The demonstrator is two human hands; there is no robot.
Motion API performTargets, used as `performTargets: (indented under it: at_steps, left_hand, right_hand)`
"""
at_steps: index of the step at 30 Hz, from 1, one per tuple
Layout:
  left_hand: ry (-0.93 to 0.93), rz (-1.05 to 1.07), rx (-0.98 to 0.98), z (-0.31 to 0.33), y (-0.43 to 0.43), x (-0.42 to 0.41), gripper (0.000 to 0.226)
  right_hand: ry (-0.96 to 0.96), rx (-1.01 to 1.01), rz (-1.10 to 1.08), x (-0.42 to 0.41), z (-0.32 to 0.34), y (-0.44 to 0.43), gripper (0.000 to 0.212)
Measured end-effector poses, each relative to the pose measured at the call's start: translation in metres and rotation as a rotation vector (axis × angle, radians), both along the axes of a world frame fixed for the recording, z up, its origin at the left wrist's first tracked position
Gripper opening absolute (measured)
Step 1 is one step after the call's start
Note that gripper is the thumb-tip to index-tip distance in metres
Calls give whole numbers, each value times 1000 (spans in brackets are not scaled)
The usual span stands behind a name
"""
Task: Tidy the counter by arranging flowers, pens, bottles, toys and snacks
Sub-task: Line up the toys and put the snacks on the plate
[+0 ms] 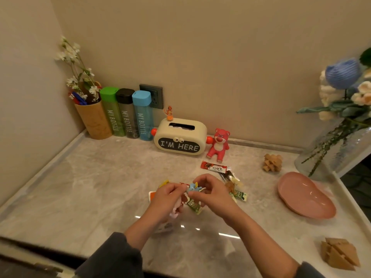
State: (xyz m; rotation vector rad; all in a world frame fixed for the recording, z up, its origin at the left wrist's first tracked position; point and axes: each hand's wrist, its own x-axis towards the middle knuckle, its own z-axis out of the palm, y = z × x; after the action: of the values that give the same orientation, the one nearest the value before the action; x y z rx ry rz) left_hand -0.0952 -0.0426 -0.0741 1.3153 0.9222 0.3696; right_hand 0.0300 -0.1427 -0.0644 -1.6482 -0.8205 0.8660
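Over the middle of the marble counter (90, 183), my left hand (170, 199) and my right hand (210, 193) meet on a small blue toy figure (193, 186), each pinching it. My left hand also holds a pale pink toy (175, 212) under its palm. Snack packets (237, 194) lie scattered beneath and right of my hands, with a red chocolate bar (213, 167) behind them. A pink bear toy (218, 145) sits by the cream tissue box (180, 137), which carries a small orange figure (169, 113).
Three bottles, green (111, 111), black (127, 113) and blue (143, 115), line the back wall beside a brown holder (94, 121) with pens and white flowers. A pink dish (305, 194), two wooden puzzles (272, 162) (340, 253) and a glass vase (329, 155) of flowers stand right.
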Motion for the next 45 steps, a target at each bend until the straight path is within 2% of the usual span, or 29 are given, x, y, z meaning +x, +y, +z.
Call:
performTargets:
  at_steps: [5,10,16,25,29,33,36,41,45]
  left_hand:
    - [-26,-27,-75,31,12,13,31]
    - [-100,-51,-22,55,34,29,33]
    - [-114,25,59,78,69,44,20]
    - [-112,-14,218,85,115,70,7]
    - [-98,-52,209,81,131,78,12]
    - [-102,-85,197,77,142,88,16]
    - [-129,-114,151,78,148,98,22]
    - [-155,-127,148,78,161,119,39]
    - [-143,-132,61,76,169,132,56]
  right_hand:
    - [45,59,39,18,24,19,32]
    - [52,115,34,32,47,48,29]
    - [68,184,-52,44,65,81,29]
    - [23,195,-230,55,79,121,26]
    - [23,163,-274,61,81,132,20]
    - [0,104,-304,76,77,144,29]
    - [-20,68,-283,90,75,155,27]
    - [-239,0,-300,125,61,181,21]
    - [-318,-3,-314,140,48,193,24]
